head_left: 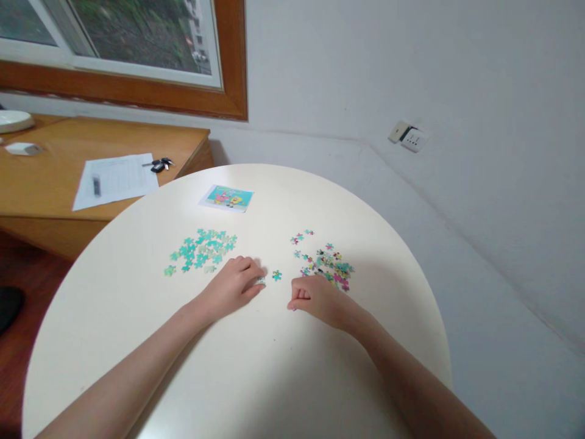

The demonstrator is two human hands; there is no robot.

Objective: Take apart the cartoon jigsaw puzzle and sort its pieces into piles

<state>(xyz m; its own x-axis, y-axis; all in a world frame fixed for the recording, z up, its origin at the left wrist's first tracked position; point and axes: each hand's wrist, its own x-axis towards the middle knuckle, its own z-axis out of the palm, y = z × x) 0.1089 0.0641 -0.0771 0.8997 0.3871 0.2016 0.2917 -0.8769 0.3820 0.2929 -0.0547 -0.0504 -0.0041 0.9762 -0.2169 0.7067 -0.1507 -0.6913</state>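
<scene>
My left hand (238, 281) rests on the white round table, thumb and fingers closed around a small puzzle piece (262, 280) that is partly hidden by the fingertips. Just right of it, a loose teal and yellow puzzle piece (276, 275) lies between my two hands. My right hand (315, 296) is curled in a pinch; a purplish sliver of a puzzle piece shows under its fingertips, the remainder hidden. Beyond this hand spreads a pile of multicoloured puzzle pieces (336, 266). Past my left hand lies a pile of mostly teal and pale green puzzle pieces (201, 250).
A cartoon picture card (228, 199) lies toward the table's (274, 390) far side. At the left, a wooden desk (55, 140) holds a paper sheet (116, 180) and keys (159, 164). A wall with a socket (414, 139) stands behind and to the right.
</scene>
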